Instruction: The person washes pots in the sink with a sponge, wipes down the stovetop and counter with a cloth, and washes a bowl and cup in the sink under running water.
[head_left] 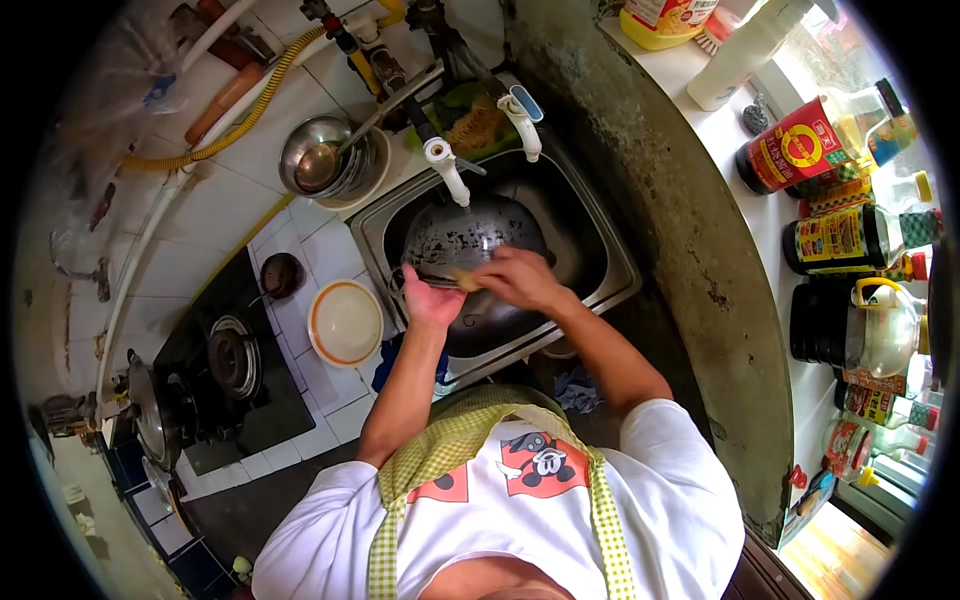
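Observation:
Over the metal sink (625, 278), both of my hands work close together. My left hand (432, 300) is beneath a dark, flat item, its thumb raised at the edge; what the item is I cannot make out. My right hand (518, 278) is closed on a small tan thing (465, 280) that touches the dark item and lies near my left fingers. Under both hands a large dark wok (470, 235), wet and speckled, sits in the sink. Two white taps (450, 180) hang above it.
Left of the sink are a cream bowl (345, 323) with an orange ring, stacked metal bowls (325, 160) with a ladle, and a black stove (235, 400). A concrete ledge (700, 230) and several bottles (830, 240) stand at the right.

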